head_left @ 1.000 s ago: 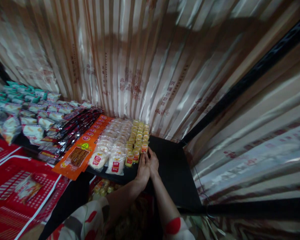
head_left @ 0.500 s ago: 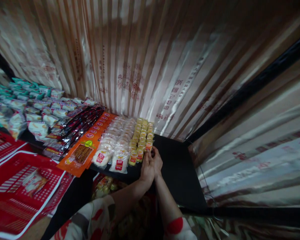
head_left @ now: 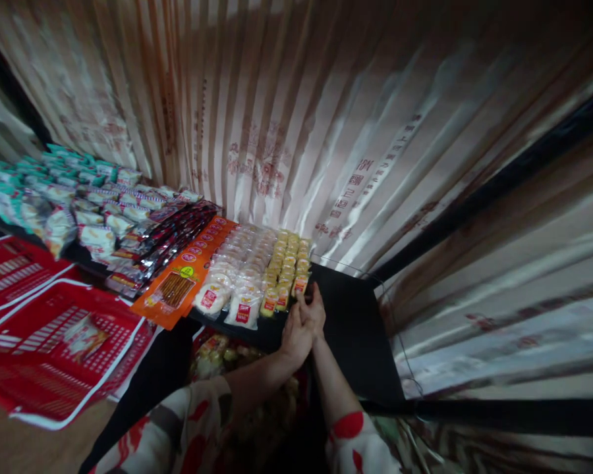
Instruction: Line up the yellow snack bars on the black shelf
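Observation:
My left hand [head_left: 296, 337] and my right hand [head_left: 317, 311] meet at the front right end of the yellow-wrapped small cakes [head_left: 283, 270], which stand in several close rows. Outstretched fingers of my left hand point up at the nearest cake packet [head_left: 300, 284], overlapping my right hand. Extended fingers of my right hand reach beside that packet, with a dark gap between the two hands. Nothing shows in either grasp. Left of the cakes lie rows of clear-wrapped round white crackers [head_left: 244, 311], then an orange snack packet [head_left: 175, 293] picturing brown sticks.
Dark shiny packets [head_left: 151, 253] and green-and-white snack bags [head_left: 66, 171] fill the left side. Red baskets [head_left: 123, 352] stand in front there, one holding a packet [head_left: 84, 338]. The black tabletop [head_left: 353, 336] extends right. A printed pleated curtain [head_left: 277, 99] hangs behind; more packets lie below.
The view has shifted, so the goods appear slightly further right. My hands have drawn back a little from the front of the yellow cake rows, and the cakes look unmoved.

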{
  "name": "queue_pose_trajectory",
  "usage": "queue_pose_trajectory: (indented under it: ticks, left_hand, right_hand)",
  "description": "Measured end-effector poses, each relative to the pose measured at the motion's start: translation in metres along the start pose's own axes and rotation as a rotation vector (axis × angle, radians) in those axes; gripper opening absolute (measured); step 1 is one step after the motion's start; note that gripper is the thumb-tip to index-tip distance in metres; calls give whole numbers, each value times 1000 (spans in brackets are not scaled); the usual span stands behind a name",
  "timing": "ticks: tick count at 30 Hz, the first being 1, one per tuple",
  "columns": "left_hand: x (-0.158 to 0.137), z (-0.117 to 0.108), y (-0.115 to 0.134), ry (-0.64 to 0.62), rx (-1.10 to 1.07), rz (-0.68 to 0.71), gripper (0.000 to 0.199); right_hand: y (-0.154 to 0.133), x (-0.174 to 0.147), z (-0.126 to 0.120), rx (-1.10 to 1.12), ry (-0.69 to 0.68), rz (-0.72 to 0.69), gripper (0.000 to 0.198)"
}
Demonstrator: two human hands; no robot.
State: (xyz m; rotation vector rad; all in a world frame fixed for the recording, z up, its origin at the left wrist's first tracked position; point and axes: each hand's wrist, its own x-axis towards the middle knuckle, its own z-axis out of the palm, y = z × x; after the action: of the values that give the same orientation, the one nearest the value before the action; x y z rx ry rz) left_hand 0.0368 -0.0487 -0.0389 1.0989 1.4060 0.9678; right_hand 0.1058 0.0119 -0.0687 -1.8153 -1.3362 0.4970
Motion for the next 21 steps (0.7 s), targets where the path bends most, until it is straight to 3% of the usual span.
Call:
queue_pose_trajectory:
  ticks: [5, 11, 13, 17, 21]
  left_hand:
    - [-34, -21, 3, 60, 73, 96, 35]
    - [-82, -60, -40, 134, 73, 197, 29]
    - [-92, -79, -59, 119, 132, 181, 28]
    - [-94, -120, -88, 161, 285, -30, 27]
    - [-84, -150, -108, 208, 439, -255, 29]
  right_hand:
    - [-7, -32, -5, 152, 147, 2, 67]
    - [-29, -112, -2, 365, 136, 46, 55]
    - [-38, -139, 4, 420, 65, 68, 52]
    - [-45, -177, 29, 400, -233, 55, 41]
    - [-34, -197, 63, 197, -537, 13, 29]
